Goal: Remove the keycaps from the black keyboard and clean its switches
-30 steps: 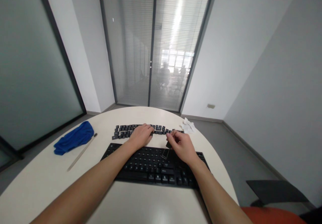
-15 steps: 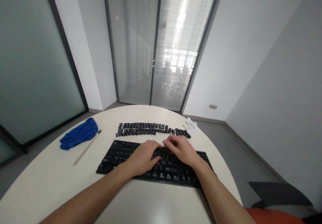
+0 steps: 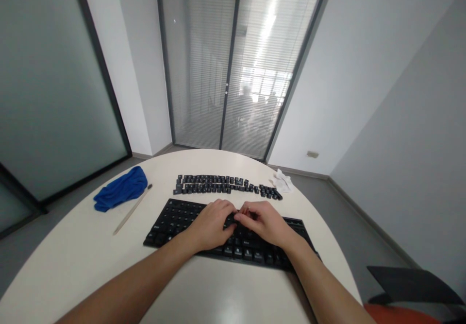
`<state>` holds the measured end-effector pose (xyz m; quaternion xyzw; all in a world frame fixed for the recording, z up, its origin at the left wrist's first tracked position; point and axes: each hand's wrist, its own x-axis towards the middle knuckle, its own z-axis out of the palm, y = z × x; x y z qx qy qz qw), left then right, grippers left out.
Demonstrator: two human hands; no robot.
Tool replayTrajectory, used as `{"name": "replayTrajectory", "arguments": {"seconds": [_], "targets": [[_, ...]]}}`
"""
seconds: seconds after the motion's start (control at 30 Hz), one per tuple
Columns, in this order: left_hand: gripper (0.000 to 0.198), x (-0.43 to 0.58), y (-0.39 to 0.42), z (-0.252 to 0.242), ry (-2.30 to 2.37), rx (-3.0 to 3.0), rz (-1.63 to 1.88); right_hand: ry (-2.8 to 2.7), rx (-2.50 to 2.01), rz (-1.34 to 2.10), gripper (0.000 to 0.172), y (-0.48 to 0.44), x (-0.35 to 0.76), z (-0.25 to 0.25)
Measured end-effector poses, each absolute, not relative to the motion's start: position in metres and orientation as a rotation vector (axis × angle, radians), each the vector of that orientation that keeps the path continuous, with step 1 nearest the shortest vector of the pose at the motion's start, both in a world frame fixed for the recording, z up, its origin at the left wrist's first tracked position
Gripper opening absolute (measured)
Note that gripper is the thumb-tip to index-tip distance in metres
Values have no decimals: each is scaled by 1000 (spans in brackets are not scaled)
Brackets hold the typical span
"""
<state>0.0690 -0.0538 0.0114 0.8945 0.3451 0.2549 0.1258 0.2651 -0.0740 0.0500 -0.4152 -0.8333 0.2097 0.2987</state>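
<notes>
A black keyboard [image 3: 171,219] lies on the table in front of me. Over its middle, my right hand [image 3: 264,222] is closed, thumb pressed to the fingers in a pinch. Thin wires, like those of a wire keycap puller, showed under this hand a moment ago; the fingers now hide them. My left hand [image 3: 213,224] rests on the keys just to the left, fingers curved, with a gap between thumb and forefinger. Its fingertips come close to the right hand's. Loose black keycaps [image 3: 204,188] lie in rows beyond the keyboard.
On the left of the round white table [image 3: 218,290] are a blue cloth [image 3: 122,189] and a thin brush [image 3: 133,210]. A crumpled white tissue [image 3: 282,181] sits at the far right edge. A dark chair [image 3: 415,285] stands at the lower right.
The view has shifted slightly. My right hand has come lower and nearer to the left fingertips, and the thin wires beneath it are no longer visible. The left hand stays on the keys.
</notes>
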Motion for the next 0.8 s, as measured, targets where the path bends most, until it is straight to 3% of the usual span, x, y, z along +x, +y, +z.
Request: {"name": "replayTrajectory", "arguments": {"seconds": [0.47,0.8], "targets": [[18,66,-58,14,746,2558,777,-1905,-1214,882,37,-59,276,33],[14,67,-56,14,739,2504,739,-1868,-1207,820,39,-57,276,29]]}}
